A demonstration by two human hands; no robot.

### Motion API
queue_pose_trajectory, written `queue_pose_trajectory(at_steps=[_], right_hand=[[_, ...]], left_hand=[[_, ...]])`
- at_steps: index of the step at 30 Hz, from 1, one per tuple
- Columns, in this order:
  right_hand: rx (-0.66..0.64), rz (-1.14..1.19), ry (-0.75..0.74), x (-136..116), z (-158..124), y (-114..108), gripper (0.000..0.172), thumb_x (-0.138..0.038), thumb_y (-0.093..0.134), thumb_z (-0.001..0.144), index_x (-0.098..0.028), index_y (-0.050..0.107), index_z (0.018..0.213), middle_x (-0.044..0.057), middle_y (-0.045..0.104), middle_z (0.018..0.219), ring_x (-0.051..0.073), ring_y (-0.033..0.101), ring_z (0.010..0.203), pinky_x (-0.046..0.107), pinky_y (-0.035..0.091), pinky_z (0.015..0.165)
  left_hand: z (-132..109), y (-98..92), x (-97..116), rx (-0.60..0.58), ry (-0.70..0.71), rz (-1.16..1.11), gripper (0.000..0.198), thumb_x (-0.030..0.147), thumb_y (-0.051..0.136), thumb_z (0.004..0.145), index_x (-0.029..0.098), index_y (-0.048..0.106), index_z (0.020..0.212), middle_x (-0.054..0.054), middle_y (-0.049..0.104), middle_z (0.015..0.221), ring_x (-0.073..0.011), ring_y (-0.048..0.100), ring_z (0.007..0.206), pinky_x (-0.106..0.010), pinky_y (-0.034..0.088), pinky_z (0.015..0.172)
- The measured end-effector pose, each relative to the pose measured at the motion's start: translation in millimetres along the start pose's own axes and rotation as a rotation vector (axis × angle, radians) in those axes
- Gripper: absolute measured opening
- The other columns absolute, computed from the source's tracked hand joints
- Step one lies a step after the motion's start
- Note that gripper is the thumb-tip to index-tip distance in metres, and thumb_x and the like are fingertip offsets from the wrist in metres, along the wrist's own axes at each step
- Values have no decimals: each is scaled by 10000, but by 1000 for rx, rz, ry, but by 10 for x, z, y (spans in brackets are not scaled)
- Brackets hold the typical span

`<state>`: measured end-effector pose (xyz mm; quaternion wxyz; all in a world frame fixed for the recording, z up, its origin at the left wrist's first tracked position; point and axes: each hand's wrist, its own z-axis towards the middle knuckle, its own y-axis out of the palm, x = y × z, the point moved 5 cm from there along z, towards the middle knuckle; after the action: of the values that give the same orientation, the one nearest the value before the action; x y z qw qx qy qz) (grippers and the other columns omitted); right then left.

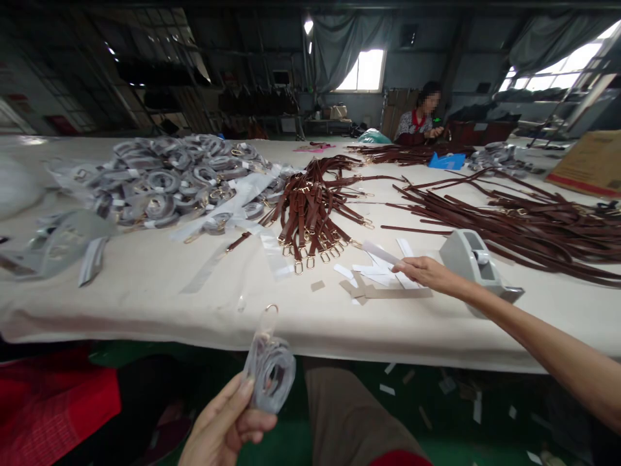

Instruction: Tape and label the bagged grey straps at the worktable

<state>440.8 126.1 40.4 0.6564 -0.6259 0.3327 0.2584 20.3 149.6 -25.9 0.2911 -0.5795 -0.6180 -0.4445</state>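
My left hand (pixel 228 417) is closed around a coiled strap (pixel 274 375) wrapped in clear grey plastic, held in front of the table edge. A gold hook (pixel 270 308) sticks up from the top of the coil. Over the table, my right hand (pixel 421 272) pinches the end of a white paper strip (pixel 381 252), which points left. Below that hand lie loose white and tan paper strips (pixel 373 279). Just beyond, a pile of brown leather straps (pixel 310 210) ends in gold buckles and hooks.
A heap of plastic-wrapped coils (pixel 169 178) covers the left back. A grey tape dispenser (pixel 468 262) stands near my right forearm; another dispenser (pixel 63 239) sits at left. More brown straps (pixel 533 223) spread right, near a cardboard box (pixel 589 162). A person (pixel 414 123) sits across.
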Motion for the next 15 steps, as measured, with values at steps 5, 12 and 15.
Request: queue_pose_trajectory(at_steps=[5, 12, 15], right_hand=[[-38, 440, 14, -123, -97, 460, 536, -673, 426, 952, -174, 611, 891, -36, 386, 662, 108, 328, 536, 260, 252, 499], [-348, 651, 80, -534, -349, 1299, 492, -623, 733, 771, -199, 493, 712, -19, 587, 610, 110, 514, 443, 217, 323, 439], [-379, 540, 88, -633, -451, 1536, 520, -698, 627, 809, -202, 511, 702, -64, 474, 476, 68, 348, 348, 207, 211, 391]], left_hand=[[-47, 260, 80, -46, 72, -213, 459, 307, 893, 580, 116, 682, 940, -34, 764, 816, -103, 652, 462, -154, 470, 394], [-72, 244, 113, -75, 179, -331, 350, 314, 827, 710, 143, 595, 909, 19, 708, 767, -78, 655, 467, -127, 477, 405], [-95, 186, 126, -34, 237, -316, 362, 349, 811, 735, 157, 552, 899, 42, 678, 766, -75, 666, 486, -116, 463, 412]])
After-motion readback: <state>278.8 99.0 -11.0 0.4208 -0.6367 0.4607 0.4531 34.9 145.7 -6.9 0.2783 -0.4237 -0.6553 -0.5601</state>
